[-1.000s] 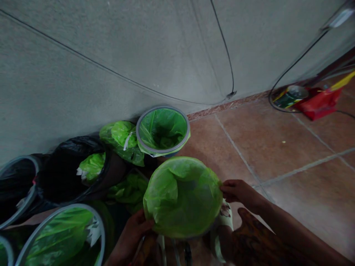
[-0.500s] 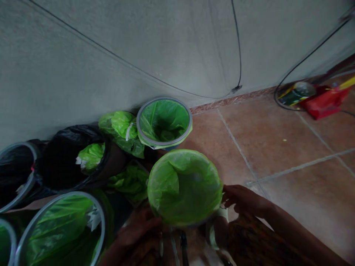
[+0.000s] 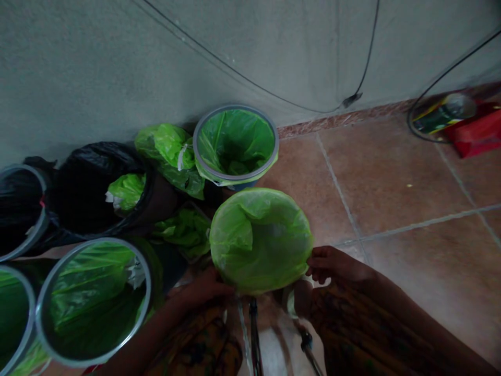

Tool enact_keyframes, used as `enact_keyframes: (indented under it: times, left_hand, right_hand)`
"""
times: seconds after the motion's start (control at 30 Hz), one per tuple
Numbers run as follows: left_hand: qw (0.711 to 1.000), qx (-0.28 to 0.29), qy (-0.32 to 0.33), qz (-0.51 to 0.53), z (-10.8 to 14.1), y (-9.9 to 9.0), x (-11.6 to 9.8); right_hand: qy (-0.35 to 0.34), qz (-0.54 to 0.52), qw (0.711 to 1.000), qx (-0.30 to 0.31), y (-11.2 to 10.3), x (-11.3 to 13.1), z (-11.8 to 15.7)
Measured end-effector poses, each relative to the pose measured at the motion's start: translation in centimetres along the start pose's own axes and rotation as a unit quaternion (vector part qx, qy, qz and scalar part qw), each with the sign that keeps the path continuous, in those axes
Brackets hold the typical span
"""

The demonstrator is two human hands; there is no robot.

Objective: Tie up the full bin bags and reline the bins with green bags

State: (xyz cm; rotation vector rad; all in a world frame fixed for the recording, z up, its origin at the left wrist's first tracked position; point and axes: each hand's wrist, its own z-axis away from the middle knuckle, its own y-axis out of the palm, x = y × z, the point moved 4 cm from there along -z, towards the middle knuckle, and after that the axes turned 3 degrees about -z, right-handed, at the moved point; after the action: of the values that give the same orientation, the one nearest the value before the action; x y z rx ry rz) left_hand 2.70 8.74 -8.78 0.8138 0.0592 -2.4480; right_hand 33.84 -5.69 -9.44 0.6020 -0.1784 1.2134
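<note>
In front of me stands a waste bin with a green bin liner (image 3: 270, 261) folded over its whole rim. No grey ring shows on it, and the liner sags loosely inside with a fold at the left. My right hand (image 3: 331, 263) has its fingers closed on the liner's edge at the right of the rim. At the lower left of the rim, my left hand (image 3: 213, 287) is closed on the liner too, though its fingertips are dim. Just behind stands another bin with a grey ring (image 3: 203, 167) over its green liner.
To the left are a green-lined bin (image 3: 43, 318), a black-lined bin (image 3: 84, 230) and other ringed bins. Crumpled green bags (image 3: 172, 146) lie between them and the wall (image 3: 97, 68). A cable (image 3: 250, 78) hangs there. A red dustpan (image 3: 479, 133) lies far right on the tiles.
My view has tilted down and shifted slightly left, so the surroundings sit higher in the picture. Both hands stay at the rim of the same bin.
</note>
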Motion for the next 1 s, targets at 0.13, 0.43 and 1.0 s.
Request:
enact_keyframes:
  times: [0.13, 0.43, 1.0]
  left_hand:
    - [0.993, -0.057, 0.069, -0.078, -1.0, -0.2, -0.9]
    - [0.962, -0.086, 0.124, -0.226, -1.3, 0.0, -1.5]
    - [0.974, -0.189, 0.058, 0.109, 0.9, -3.6, -1.3]
  right_hand:
    - [-0.043, 0.071, 0.996, 0.023, 0.0, 0.5, -0.3]
    - [-0.070, 0.247, 0.966, -0.039, 0.0, 0.6, -2.2]
    - [-0.160, -0.006, 0.964, -0.210, -2.5, 2.6, 0.2]
